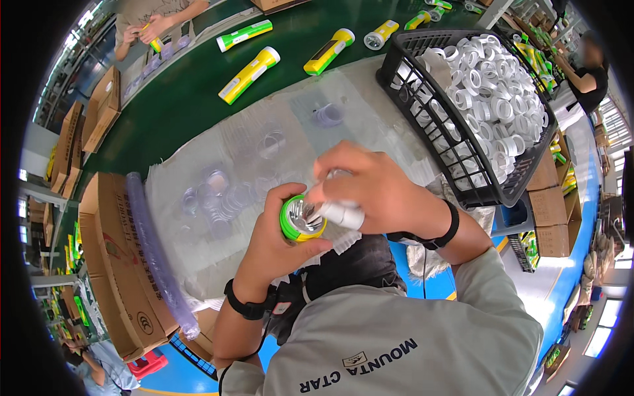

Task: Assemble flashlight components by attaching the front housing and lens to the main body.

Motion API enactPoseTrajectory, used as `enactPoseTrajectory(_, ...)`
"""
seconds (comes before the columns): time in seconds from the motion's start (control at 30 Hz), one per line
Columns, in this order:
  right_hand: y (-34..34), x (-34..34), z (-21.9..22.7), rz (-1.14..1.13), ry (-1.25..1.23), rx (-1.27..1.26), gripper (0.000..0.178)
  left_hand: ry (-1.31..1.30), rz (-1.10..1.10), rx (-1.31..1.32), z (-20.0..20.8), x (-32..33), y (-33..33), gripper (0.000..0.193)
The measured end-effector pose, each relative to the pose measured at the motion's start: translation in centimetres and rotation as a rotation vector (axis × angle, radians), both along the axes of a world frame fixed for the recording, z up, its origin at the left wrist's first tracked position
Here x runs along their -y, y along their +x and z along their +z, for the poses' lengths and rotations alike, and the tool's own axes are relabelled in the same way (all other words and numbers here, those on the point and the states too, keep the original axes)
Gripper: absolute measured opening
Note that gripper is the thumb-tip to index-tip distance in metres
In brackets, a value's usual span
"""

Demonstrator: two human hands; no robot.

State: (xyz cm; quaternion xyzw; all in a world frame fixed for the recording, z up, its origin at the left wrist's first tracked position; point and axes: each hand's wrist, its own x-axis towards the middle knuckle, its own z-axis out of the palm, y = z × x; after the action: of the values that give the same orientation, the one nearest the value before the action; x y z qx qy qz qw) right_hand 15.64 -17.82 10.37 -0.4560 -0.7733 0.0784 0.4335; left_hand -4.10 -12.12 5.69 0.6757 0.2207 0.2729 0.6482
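My left hand [267, 241] is wrapped round a green and yellow flashlight [288, 218], its open end tilted up so that the shiny silver reflector shows. Close above that end is my right hand [373, 188], its fingers curled round white plastic rings [343, 215]. Motion smears the right fingertips, and whether they touch the reflector I cannot tell. Beyond both hands, clear round lenses [228, 198] lie scattered on the plastic-covered work surface [178, 165]. A few more clear lenses [329, 115] sit farther back.
A black crate [489, 197] heaped with white rings [485, 86] stands at the right. Yellow and green flashlights [249, 75] lie on the dark green belt [191, 79] at the back. On the left are a cardboard box [109, 264] and a plastic-wrapped roll [155, 251]. A co-worker's hands [155, 28] show top left.
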Motion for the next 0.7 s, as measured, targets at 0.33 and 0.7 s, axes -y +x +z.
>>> enactPoseTrajectory(0.33,4.8,-0.9,-5.6,-0.631,-0.557,0.248,0.028,0.209,0.164,-0.079,-0.6,1.1,0.9,0.063)
enactPoseTrajectory(0.7,-0.1,1.4,1.2,0.085,-0.036,0.167,0.021,0.288,0.292,-0.113,-0.4,1.2,1.2,0.065)
